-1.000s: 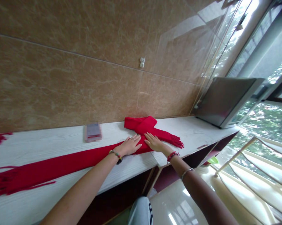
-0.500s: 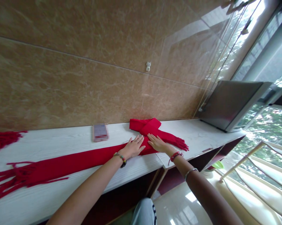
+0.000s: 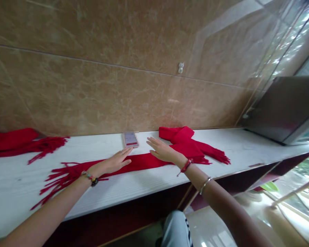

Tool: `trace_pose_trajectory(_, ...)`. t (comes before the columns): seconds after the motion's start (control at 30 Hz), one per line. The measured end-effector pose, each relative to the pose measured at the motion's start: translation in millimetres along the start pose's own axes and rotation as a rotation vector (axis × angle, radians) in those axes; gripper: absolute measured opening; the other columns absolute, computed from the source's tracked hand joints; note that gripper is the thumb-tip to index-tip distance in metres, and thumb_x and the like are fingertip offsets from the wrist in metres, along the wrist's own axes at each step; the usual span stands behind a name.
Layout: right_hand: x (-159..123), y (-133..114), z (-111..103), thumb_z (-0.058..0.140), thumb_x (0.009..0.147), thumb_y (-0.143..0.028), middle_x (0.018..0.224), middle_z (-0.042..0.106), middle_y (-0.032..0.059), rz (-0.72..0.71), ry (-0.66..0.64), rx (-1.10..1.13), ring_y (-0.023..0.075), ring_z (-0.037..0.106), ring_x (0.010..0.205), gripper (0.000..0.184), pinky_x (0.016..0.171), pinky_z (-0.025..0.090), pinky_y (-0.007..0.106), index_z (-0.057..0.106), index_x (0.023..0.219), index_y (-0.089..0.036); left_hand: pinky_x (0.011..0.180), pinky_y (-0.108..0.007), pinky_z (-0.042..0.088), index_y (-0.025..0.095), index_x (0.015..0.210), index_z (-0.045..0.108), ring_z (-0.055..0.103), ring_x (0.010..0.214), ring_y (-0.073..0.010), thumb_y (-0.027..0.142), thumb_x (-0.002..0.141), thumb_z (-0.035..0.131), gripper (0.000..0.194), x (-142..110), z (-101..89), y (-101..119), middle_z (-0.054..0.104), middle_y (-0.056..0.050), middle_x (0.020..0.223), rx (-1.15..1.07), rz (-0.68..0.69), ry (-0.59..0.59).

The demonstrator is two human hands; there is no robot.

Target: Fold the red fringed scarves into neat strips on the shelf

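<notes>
A red fringed scarf point(image 3: 141, 162) lies flat along the white countertop, its left fringe spread out loosely. Over the left part of this scarf is my left hand point(image 3: 115, 162), fingers stretched out and nothing held. My right hand point(image 3: 163, 150), also flat with straight fingers, is above the scarf's middle; whether either palm presses on the cloth I cannot tell. To the right, a second red strip with fringe point(image 3: 181, 134) lies folded and crossed near the wall, meeting the long piece. Whether the two are one scarf is unclear.
A phone-like device point(image 3: 130, 140) stands by the wall behind the scarf. More red fringed cloth point(image 3: 18, 140) lies at the far left. A dark grey box-shaped appliance point(image 3: 283, 109) occupies the right end of the white countertop point(image 3: 92, 202). Open shelves are below.
My hands, side by side on the scarf before, are now farther apart, the left one nearer the left fringe. The view has turned left, showing more of the far-left red cloth.
</notes>
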State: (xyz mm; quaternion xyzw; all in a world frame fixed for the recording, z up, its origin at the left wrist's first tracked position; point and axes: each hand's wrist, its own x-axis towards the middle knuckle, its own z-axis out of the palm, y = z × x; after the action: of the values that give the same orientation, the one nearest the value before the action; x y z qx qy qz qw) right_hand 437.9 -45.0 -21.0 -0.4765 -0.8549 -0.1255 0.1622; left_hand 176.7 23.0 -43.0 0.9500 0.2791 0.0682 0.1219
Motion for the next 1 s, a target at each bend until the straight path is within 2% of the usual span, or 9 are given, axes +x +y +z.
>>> trace_pose_trajectory(0.1,39.8,-39.4,33.9,0.040,0.085,-0.021,0.130,0.044,0.0168,-0.142,-0.051,0.092,0.0219,0.037,0.123,0.042,0.102,0.032,0.037,0.044,0.124,-0.007,0.107,-0.033,0.015,0.012,0.139,0.016,0.010,0.133,-0.0196,0.050,0.089,0.024,0.063,-33.5,2.1,-19.6,0.012,-0.011,0.146,0.053,-0.092,-0.024)
trace_pose_trajectory(0.17,57.0,-56.7,55.8,0.040,0.085,-0.020,0.126,0.047,0.0178,-0.166,-0.063,0.147,0.0218,0.041,0.120,0.040,0.100,0.034,0.037,0.046,0.122,-0.006,0.107,-0.033,0.016,0.014,0.138,0.020,0.010,0.133,-0.0187,0.047,0.090,0.025,0.059,-47.3,4.6,-29.5,0.016,-0.010,0.145,0.086,-0.137,-0.029)
trace_pose_trajectory(0.33,68.5,-71.1,86.7,0.039,0.087,-0.028,0.128,0.045,0.0200,-0.140,-0.080,0.253,0.0237,0.039,0.121,0.044,0.100,0.034,0.039,0.044,0.124,-0.004,0.106,-0.032,0.016,0.015,0.137,0.024,0.014,0.133,-0.0176,0.049,0.089,0.028,0.059,-59.3,10.6,-46.4,0.022,-0.010,0.144,0.142,-0.125,0.009)
trace_pose_trajectory(0.5,61.6,-70.8,92.0,0.036,0.088,-0.030,0.130,0.045,0.0172,-0.077,-0.097,0.325,0.0222,0.038,0.123,0.045,0.101,0.032,0.040,0.042,0.127,-0.008,0.106,-0.032,0.017,0.019,0.135,0.028,0.019,0.131,-0.0174,0.051,0.088,0.031,0.057,-64.1,3.6,-58.9,0.026,-0.008,0.142,0.127,-0.125,-0.043)
trace_pose_trajectory(0.67,59.5,-73.9,88.5,0.039,0.087,-0.029,0.129,0.045,0.0169,-0.069,-0.052,0.342,0.0228,0.040,0.121,0.043,0.101,0.033,0.042,0.044,0.126,-0.011,0.104,-0.031,0.021,0.019,0.131,0.035,0.027,0.129,-0.0190,0.050,0.083,0.043,0.058,-78.7,-14.3,-67.8,0.035,-0.007,0.138,0.108,-0.225,-0.053)
trace_pose_trajectory(0.77,58.5,-76.1,85.7,0.040,0.087,-0.029,0.131,0.044,0.0145,-0.121,-0.036,0.364,0.0218,0.040,0.121,0.042,0.101,0.033,0.040,0.045,0.126,-0.015,0.105,-0.032,0.020,0.020,0.134,0.031,0.021,0.131,-0.0209,0.058,0.073,0.053,0.076,-87.1,-20.4,-60.4,0.029,-0.008,0.141,0.098,-0.256,-0.087)
trace_pose_trajectory(0.87,57.9,-76.3,86.6,0.037,0.088,-0.029,0.129,0.047,0.0123,-0.143,-0.088,0.413,0.0205,0.044,0.118,0.040,0.100,0.036,0.038,0.048,0.124,-0.017,0.106,-0.034,0.017,0.024,0.137,0.023,0.013,0.133,-0.0227,0.062,0.064,0.058,0.089,-92.7,-20.3,-49.3,0.019,-0.006,0.145,0.081,-0.221,-0.127)
trace_pose_trajectory(0.93,57.8,-75.6,89.1,0.036,0.088,-0.029,0.127,0.049,0.0115,-0.128,-0.101,0.440,0.0205,0.046,0.116,0.039,0.099,0.036,0.038,0.050,0.122,-0.017,0.107,-0.037,0.014,0.028,0.138,0.019,0.010,0.133,-0.0229,0.059,0.067,0.058,0.086,-95.9,-18.2,-45.1,0.016,-0.004,0.146,0.078,-0.205,-0.134)
trace_pose_trajectory(1.0,57.8,-74.7,92.1,0.037,0.087,-0.030,0.127,0.049,0.0109,-0.119,-0.089,0.460,0.0206,0.046,0.116,0.039,0.100,0.036,0.038,0.051,0.122,-0.017,0.107,-0.040,0.012,0.031,0.138,0.018,0.008,0.134,-0.0226,0.048,0.072,0.057,0.078,-100.4,-16.3,-45.3,0.014,-0.002,0.147,0.107,-0.229,-0.112)
